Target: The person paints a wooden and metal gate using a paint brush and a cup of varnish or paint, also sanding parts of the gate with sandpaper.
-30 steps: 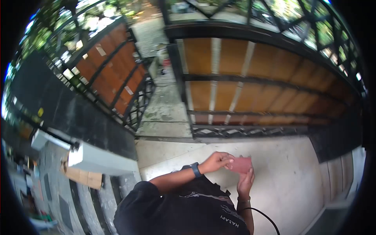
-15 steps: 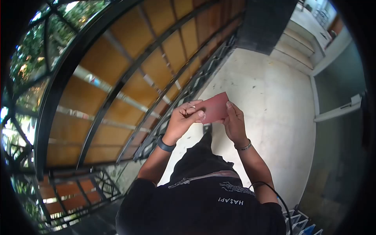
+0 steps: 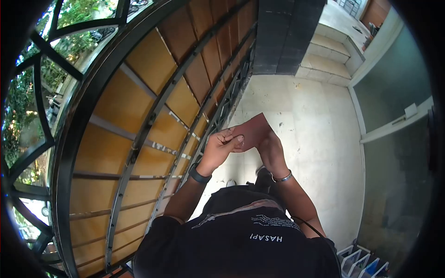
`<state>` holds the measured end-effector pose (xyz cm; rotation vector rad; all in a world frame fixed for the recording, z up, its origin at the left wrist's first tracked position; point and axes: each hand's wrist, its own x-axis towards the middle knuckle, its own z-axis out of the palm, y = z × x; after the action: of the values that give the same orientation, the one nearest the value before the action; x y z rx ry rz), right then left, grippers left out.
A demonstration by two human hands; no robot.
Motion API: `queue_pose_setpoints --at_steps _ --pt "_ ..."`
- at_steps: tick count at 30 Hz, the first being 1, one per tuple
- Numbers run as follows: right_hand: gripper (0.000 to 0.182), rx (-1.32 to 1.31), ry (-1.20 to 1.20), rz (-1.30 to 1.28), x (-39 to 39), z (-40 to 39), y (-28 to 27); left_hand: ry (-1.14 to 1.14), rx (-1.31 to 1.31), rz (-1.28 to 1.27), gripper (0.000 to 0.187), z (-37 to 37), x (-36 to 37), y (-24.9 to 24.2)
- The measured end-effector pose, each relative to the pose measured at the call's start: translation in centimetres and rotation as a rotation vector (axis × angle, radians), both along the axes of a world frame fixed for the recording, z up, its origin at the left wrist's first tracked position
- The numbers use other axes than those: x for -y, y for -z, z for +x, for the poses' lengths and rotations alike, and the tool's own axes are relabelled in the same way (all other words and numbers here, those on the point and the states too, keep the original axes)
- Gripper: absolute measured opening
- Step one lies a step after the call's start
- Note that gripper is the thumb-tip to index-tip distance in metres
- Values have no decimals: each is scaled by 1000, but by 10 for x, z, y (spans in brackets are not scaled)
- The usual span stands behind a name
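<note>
A reddish-brown flat sheet [image 3: 253, 132], like a card or piece of paper, is held in front of my body above the pale floor. My left hand [image 3: 222, 147] grips its left edge, thumb on top and fingers bent around it. At the sheet's right side is my right hand [image 3: 272, 152], with its fingers partly hidden behind the sheet. A dark band circles my left wrist, and a metal bracelet my right one.
A black metal railing [image 3: 154, 111] with yellow and brown panels runs along the left. Tiled steps [image 3: 327, 53] rise at the upper right. A glass door [image 3: 394, 125] stands at the right, with a white rack [image 3: 361, 262] at its foot.
The view has shifted, bringing the railing closer. My right hand has moved lower and its thumb no longer lies visibly over the sheet's corner. A shoe now shows below my hands.
</note>
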<state>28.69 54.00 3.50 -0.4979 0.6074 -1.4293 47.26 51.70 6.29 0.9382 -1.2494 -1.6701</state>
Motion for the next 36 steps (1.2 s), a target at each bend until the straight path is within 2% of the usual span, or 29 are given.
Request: queue_pose_setpoints --at_steps 2,3,6,7,8,10,12,14,15,17,20,21,24,26,28,29,32,34,36 --pt "40 -286 -18 -123 46 -6 6 -70 -5 -52 21 -14 31 2" --pt "33 -121 11 -83 70 -9 4 -95 -1 -62 21 -21 48 7" --pt "28 -221 -6 -173 136 -32 -12 -207 -81 -1 24 -40 102 13" --pt "25 -409 -30 -189 159 -46 -12 -199 8 -19 23 -45 119 9" --pt "25 -403 -52 -210 181 -54 -8 -192 96 -38 23 -54 137 5" --pt "28 -717 -21 -383 221 -69 5 -259 185 -119 26 -80 169 6" --pt "28 -687 -79 -404 257 -88 3 -297 289 -95 29 -99 199 5" --pt "29 -618 -254 -391 294 -110 6 -306 261 -75 28 -115 226 2" --pt "29 -612 -259 -399 309 -121 4 -317 231 -49 28 -121 239 0" --pt "30 -406 -430 -263 330 -134 2 -288 187 2 29 -127 260 -3" --pt "33 -517 -463 -262 365 -134 11 -299 187 41 30 -128 286 -6" --pt "35 -404 -494 -200 375 -129 11 -335 218 38 31 -126 296 -6" --pt "34 -278 -491 -182 409 -111 3 -405 334 14 31 -120 328 -18" --pt "36 -314 -528 -113 437 -100 16 -426 362 21 29 -117 353 -27" --pt "38 123 -671 -75 466 -85 15 -496 502 -101 28 -113 377 -32" --pt "40 287 -727 22 481 -78 15 -524 623 -128 28 -111 389 -36" --pt "39 300 -829 -31 526 -73 5 -541 662 -93 29 -104 428 -46" --pt "33 194 -724 -82 553 -71 -13 -555 619 -181 35 -97 454 -40" --pt "30 -450 -354 -314 589 -72 -6 -676 990 -427 46 -98 469 -71"
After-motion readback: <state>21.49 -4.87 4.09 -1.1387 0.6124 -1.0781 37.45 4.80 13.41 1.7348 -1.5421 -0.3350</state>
